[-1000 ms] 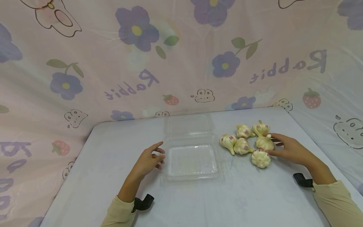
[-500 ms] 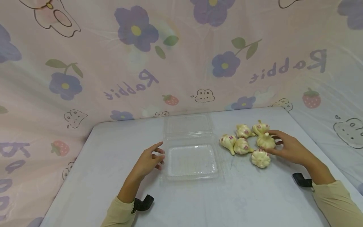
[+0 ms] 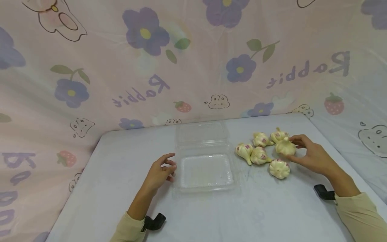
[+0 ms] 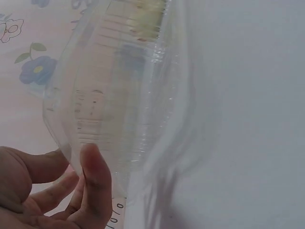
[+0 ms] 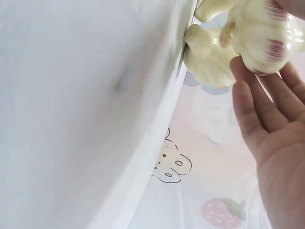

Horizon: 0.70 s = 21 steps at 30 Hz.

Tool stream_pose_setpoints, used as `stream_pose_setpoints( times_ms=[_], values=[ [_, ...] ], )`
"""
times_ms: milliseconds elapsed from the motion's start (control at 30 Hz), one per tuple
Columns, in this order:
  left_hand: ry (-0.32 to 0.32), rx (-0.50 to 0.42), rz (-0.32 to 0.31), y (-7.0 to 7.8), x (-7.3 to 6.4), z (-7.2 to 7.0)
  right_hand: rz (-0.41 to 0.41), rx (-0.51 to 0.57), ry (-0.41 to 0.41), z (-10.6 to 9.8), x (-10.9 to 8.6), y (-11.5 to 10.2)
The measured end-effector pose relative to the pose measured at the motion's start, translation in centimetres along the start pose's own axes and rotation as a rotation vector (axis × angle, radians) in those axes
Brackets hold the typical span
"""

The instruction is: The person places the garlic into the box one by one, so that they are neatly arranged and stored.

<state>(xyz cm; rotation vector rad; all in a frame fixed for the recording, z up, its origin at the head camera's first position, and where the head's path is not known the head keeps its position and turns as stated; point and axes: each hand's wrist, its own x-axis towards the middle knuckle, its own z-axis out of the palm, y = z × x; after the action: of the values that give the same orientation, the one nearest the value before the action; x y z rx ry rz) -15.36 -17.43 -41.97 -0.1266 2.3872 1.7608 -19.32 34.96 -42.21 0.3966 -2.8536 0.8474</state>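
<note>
In the head view my right hand holds a pale garlic bulb between thumb and fingertips, its stem pointing up. The right wrist view shows that bulb, with purple streaks, against the fingertips. Another bulb sits in front of it, and one more is partly hidden behind. My left hand is at the left edge of a clear plastic clamshell box, fingers loosely bent. In the left wrist view its fingers are at the box's edge; whether they touch it I cannot tell.
Several more garlic bulbs lie between the box and my right hand. The box's lid is folded back toward the printed cloth backdrop. A white cloth covers the table.
The garlic bulb in my right hand has risen slightly off the table, away from the bulb in front of it. My left hand has stayed nearly still beside the box.
</note>
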Motion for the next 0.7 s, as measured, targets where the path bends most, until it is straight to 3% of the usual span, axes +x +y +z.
stream_pose_setpoints(
  times_ms=[100,367,700],
  values=[
    [-0.009,-0.025,-0.012,-0.3,-0.2,-0.2,-0.017,-0.008,0.031,-0.1,0.0,-0.2],
    [-0.133,-0.083,-0.030,-0.4,-0.6,-1.0,-0.019,0.001,0.064,-0.5,-0.1,-1.4],
    [-0.144,-0.129,-0.039,-0.5,-0.4,-0.9,-0.059,0.010,0.041,-0.9,0.2,-3.1]
  ],
)
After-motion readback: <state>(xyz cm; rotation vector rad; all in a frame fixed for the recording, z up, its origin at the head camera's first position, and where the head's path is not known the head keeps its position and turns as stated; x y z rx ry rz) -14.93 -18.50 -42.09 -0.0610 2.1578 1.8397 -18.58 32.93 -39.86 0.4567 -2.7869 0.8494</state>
